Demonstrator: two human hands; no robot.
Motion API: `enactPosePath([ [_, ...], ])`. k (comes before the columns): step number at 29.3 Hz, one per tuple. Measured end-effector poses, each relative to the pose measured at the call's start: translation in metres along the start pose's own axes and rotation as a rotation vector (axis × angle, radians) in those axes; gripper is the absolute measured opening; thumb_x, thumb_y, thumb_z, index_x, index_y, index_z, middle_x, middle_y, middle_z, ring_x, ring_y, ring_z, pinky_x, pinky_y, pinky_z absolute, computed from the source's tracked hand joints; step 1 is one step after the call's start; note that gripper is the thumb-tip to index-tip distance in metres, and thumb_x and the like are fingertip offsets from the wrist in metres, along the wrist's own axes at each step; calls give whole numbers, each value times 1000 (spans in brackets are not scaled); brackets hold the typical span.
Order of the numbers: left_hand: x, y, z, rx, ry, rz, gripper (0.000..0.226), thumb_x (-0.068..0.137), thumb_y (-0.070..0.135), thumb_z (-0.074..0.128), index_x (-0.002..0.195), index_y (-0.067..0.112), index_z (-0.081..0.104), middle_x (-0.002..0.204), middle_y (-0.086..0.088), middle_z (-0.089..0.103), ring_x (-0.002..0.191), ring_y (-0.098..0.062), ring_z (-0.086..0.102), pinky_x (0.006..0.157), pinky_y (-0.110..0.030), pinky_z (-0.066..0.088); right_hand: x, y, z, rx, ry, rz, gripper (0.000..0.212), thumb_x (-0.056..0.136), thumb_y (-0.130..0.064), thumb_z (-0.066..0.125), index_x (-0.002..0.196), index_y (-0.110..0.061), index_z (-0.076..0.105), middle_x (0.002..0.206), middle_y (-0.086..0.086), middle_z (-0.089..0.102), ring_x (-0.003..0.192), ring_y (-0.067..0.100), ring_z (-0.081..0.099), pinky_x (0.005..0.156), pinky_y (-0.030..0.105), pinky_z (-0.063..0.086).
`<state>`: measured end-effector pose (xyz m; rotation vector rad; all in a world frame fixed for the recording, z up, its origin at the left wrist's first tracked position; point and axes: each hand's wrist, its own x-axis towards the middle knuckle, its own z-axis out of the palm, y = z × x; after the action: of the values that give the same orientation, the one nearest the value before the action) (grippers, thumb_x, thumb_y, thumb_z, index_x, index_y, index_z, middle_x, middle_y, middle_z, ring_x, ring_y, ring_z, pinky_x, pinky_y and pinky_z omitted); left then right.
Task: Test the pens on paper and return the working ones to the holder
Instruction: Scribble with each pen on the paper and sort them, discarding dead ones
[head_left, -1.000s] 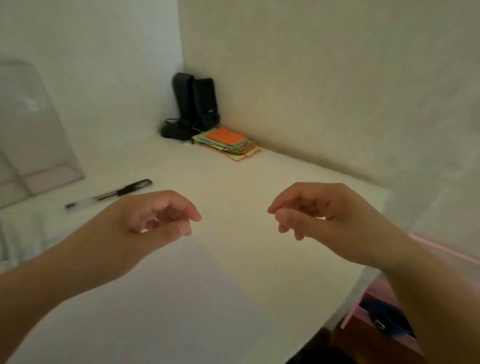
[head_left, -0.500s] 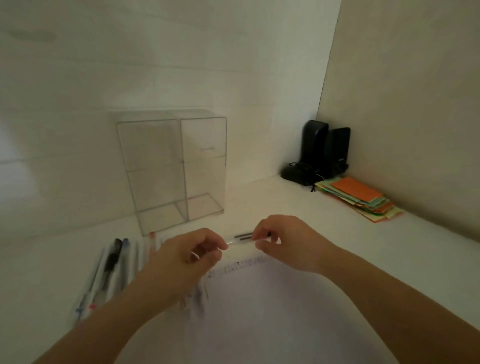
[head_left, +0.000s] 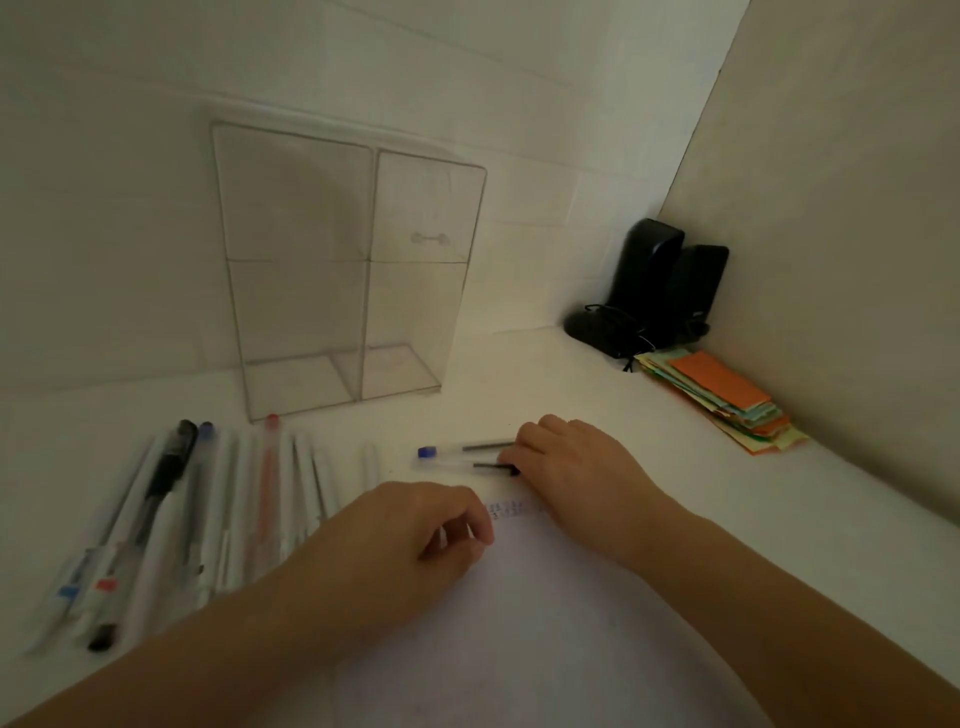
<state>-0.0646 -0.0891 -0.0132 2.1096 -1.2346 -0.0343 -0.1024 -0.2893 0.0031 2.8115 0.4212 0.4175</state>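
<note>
right hand curled over two clear pens far of paper, grip unclear | left hand fingers pinched, contents unclear | pen row left on bench | clear holder far, compartments bare

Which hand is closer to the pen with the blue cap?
Right. The right hand touches the blue-capped pen at its far end; the left hand sits nearer the person, apart from it.
</note>
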Motion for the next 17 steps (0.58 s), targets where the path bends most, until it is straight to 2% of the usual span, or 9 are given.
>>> enactPosePath([
  [1, -1, 0, -1, 19, -2, 1, 19, 83, 27, 55, 77, 44, 52, 69, 23, 55, 68, 7, 49, 59, -8, 33, -1, -1, -4, 2, -11, 3, 28, 61, -9, 77, 85, -21, 68, 76, -3, 62, 65, 16, 57, 51, 24, 41],
  [3, -3, 0, -1, 69, 4, 4, 9, 86, 31, 51, 87, 39, 53, 75, 20, 53, 69, 5, 47, 61, -10, 34, -6, -3, -14, 140, 14, 98, 24, 77, -9, 67, 98, -21, 65, 87, -5, 60, 76, 14, 56, 62, 21, 41],
  [4, -3, 1, -2, 103, 10, 7, 8, 88, 33, 48, 92, 38, 53, 78, 19, 52, 69, 4, 46, 63, -11, 35, -10, -5, -21, 295, 58, 231, 20, 86, -11, 58, 103, -21, 61, 91, -7, 58, 81, 11, 54, 67, 17, 40],
  [6, -4, 2, -1, 163, 13, 3, 13, 89, 42, 41, 99, 39, 49, 82, 18, 50, 69, 3, 45, 68, -13, 37, -19, -10, -31, 793, 126, 508, 15, 90, -11, 52, 96, -23, 58, 87, -10, 59, 76, 5, 56, 69, 13, 45],
  [8, -4, 4, 0, 212, 31, 12, 33, 82, 62, 29, 105, 42, 42, 84, 23, 47, 72, 8, 43, 66, -10, 36, -27, -20, -36, 1266, 197, 645, 15, 87, 0, 54, 88, -14, 59, 77, -2, 64, 65, 7, 60, 64, 17, 49],
  [10, -5, 7, 0, 233, 64, 29, 60, 64, 78, 12, 110, 47, 35, 83, 31, 42, 73, 16, 38, 63, -6, 32, -31, -30, -33, 1555, 176, 634, 13, 83, 8, 55, 84, -5, 58, 72, 9, 64, 63, 14, 63, 62, 22, 52],
  [12, -7, 10, 2, 167, 87, 23, 71, 58, 84, 10, 113, 48, 35, 87, 31, 45, 80, 14, 42, 67, -7, 34, -32, -35, -26, 1691, 114, 615, 7, 78, 0, 61, 82, -4, 57, 72, 14, 65, 65, 21, 64, 65, 29, 54],
  [13, -7, 11, 3, 125, 92, 26, 67, 61, 80, 12, 114, 47, 37, 92, 28, 50, 85, 9, 46, 70, -8, 36, -31, -36, -24, 1733, 102, 613, 8, 74, -5, 62, 81, -4, 57, 70, 13, 65, 65, 21, 64, 65, 29, 54],
  [17, -2, 8, 6, 7, 59, 34, 32, 81, 49, 29, 108, 40, 44, 98, 18, 61, 90, 0, 51, 76, -16, 41, -29, -38, -20, 1691, 112, 504, 6, 74, -14, 64, 72, -12, 58, 59, 5, 59, 57, 14, 56, 58, 21, 47],
])
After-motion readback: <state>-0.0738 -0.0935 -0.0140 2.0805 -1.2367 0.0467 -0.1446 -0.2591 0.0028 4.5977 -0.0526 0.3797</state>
